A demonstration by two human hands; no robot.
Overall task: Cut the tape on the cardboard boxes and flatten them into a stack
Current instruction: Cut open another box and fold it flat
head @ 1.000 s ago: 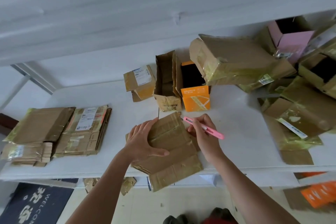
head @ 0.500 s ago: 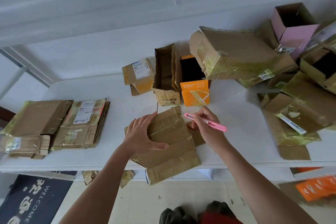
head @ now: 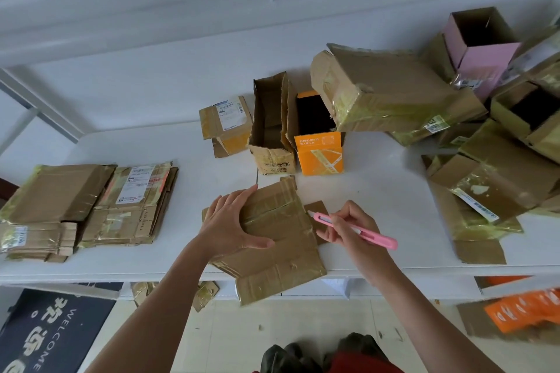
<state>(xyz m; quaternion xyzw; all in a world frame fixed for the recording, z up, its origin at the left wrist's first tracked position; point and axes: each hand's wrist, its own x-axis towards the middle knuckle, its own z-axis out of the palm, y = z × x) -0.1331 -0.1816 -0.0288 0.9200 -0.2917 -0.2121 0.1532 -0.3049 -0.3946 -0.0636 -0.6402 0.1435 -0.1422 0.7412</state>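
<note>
our left hand (head: 231,225) still presses flat on the taped box (head: 274,241) at the counter (head: 194,148) edge — our right hand (head: 353,228), gripping the pink cutter (head: 356,230), has drawn back just right of it, so the cut looks finished — flattening comes next.

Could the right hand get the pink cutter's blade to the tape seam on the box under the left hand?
Probably yes: the right hand holds the pink cutter beside the box, the left hand presses left of the tape seam.
</note>
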